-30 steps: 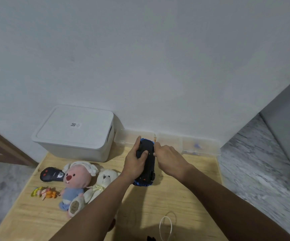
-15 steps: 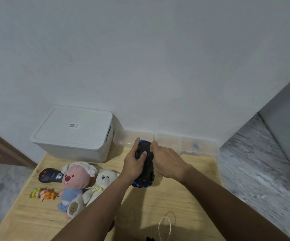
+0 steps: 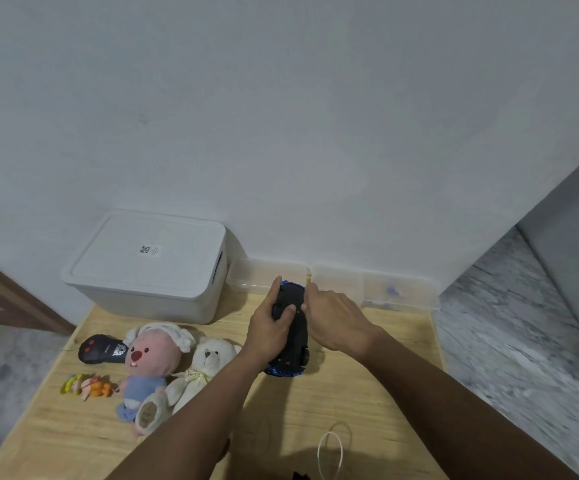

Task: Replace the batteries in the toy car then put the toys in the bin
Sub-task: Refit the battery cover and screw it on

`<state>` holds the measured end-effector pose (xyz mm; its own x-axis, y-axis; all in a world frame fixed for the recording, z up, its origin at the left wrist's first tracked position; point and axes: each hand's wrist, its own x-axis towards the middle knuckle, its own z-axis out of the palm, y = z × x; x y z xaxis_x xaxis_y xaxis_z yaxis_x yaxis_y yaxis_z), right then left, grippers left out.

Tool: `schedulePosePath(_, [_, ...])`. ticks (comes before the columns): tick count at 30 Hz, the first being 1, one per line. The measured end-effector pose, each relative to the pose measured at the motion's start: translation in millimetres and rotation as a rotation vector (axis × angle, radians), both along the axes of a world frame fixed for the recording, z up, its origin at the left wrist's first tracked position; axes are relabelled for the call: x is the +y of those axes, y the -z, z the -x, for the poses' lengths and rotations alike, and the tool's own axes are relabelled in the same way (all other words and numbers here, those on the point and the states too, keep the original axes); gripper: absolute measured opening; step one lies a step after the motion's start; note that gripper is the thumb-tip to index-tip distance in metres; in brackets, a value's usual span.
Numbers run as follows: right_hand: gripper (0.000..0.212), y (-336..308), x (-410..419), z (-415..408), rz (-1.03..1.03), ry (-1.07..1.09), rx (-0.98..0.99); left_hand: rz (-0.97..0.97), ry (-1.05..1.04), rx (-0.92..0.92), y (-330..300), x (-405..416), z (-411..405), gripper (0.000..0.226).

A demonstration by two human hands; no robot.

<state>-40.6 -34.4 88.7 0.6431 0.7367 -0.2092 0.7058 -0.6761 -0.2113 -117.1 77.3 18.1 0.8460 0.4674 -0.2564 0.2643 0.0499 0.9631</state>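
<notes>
The blue toy car [image 3: 291,337] lies upside down on the wooden table [image 3: 367,403], its black underside facing up. My left hand [image 3: 269,329] grips its left side, thumb pressed on the underside. My right hand [image 3: 333,320] holds the right side, fingers on the chassis near the far end. The white lidded bin [image 3: 149,265] stands shut at the back left against the wall. A pink plush [image 3: 149,362], a white teddy bear [image 3: 201,372], a black remote control [image 3: 102,349] and a small colourful toy [image 3: 85,386] lie left of the car.
Low clear plastic containers [image 3: 336,282] line the wall behind the car; the right one [image 3: 397,294] holds small bluish items. A white loop of cord [image 3: 329,452] lies near the front edge. Marble-patterned floor surrounds the table on both sides.
Both hands stay on the upturned car. My right hand's fingers have shifted slightly toward the left hand's thumb on the underside; the car has hardly moved.
</notes>
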Motion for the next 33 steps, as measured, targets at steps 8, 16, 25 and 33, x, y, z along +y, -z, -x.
schedulePosePath(8, [0.016, 0.3, -4.5, 1.0, -0.020, 0.000, 0.078, -0.025, -0.019, 0.006, -0.8, 1.7, 0.5, 0.063])
schedulePosePath(16, [0.028, 2.6, -5.9, -2.1, -0.042, -0.038, -0.071, -0.015, -0.015, 0.020, -3.3, -4.0, 6.0, 0.073])
schedulePosePath(25, [0.030, 6.1, -8.5, -3.4, 0.012, 0.088, -0.031, -0.035, -0.017, 0.011, -5.9, -2.5, 3.0, 0.073])
schedulePosePath(33, [0.018, 1.8, -9.3, -0.6, -0.065, 0.095, 0.190, -0.065, 0.002, 0.016, 1.5, 0.0, 5.3, 0.073])
